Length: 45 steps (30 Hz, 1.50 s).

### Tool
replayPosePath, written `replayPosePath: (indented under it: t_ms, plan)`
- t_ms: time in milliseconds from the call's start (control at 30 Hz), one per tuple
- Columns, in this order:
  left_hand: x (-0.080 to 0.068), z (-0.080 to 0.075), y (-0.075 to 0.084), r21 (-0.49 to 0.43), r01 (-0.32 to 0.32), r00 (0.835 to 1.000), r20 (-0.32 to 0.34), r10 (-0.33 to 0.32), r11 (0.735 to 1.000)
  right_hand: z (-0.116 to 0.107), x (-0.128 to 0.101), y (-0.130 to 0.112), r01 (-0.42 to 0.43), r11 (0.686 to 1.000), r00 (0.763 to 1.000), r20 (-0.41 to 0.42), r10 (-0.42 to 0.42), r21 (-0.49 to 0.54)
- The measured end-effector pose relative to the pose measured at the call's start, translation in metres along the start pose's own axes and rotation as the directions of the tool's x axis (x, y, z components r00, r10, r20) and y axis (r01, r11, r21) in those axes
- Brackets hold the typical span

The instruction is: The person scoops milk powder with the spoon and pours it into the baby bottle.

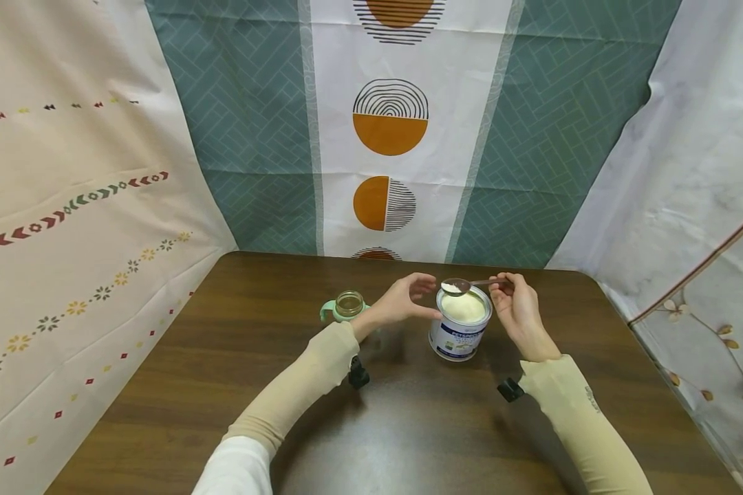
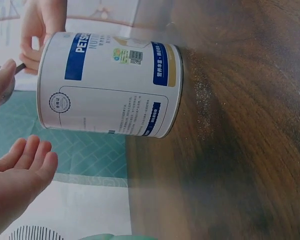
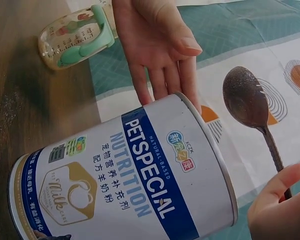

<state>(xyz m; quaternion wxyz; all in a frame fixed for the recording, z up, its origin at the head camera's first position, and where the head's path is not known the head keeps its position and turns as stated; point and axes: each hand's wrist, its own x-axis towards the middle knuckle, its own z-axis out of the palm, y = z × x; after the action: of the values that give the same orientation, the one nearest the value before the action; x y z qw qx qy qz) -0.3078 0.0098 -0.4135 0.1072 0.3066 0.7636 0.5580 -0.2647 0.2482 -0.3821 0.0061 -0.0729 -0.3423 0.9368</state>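
An open white and blue tin of milk powder (image 1: pixel 459 328) stands mid-table, full of pale powder. My right hand (image 1: pixel 503 282) pinches the handle of a dark spoon (image 1: pixel 455 286), whose bowl carries white powder just above the tin's far rim. My left hand (image 1: pixel 424 297) is open beside the tin's left side, with the thumb close to its rim; contact cannot be told. The right wrist view shows the tin (image 3: pixel 125 185), the spoon's underside (image 3: pixel 247 97) and the left hand's straight fingers (image 3: pixel 162 75). In the left wrist view the tin (image 2: pixel 110 85) fills the middle, left fingers (image 2: pixel 22 165) below it.
A small clear baby bottle with green handles (image 1: pixel 349 306) stands uncapped left of my left hand, also seen lying across the right wrist view as the bottle (image 3: pixel 75 37). The brown wooden table (image 1: pixel 408 426) is backed by patterned curtains on three sides.
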Motion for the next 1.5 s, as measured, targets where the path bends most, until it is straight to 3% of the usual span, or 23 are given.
replayPosePath:
  t_ms: [667,900,1500]
  plan:
    - [-0.003,-0.015,0.005,-0.06,0.003,1.0,-0.009,-0.003,0.998,0.014,0.005,0.008,-0.005,1.0,1.0,-0.011,0.004,-0.026]
    - [-0.005,-0.02,0.007,-0.006,0.015,1.0,-0.019,-0.015,1.0,0.02,0.005,0.012,0.021,0.998,0.999,-0.032,-0.023,-0.066]
    - [-0.011,-0.033,0.007,-0.046,0.017,1.0,-0.016,-0.018,0.999,0.029,0.002,0.019,0.059,0.992,0.998,-0.013,-0.06,-0.109]
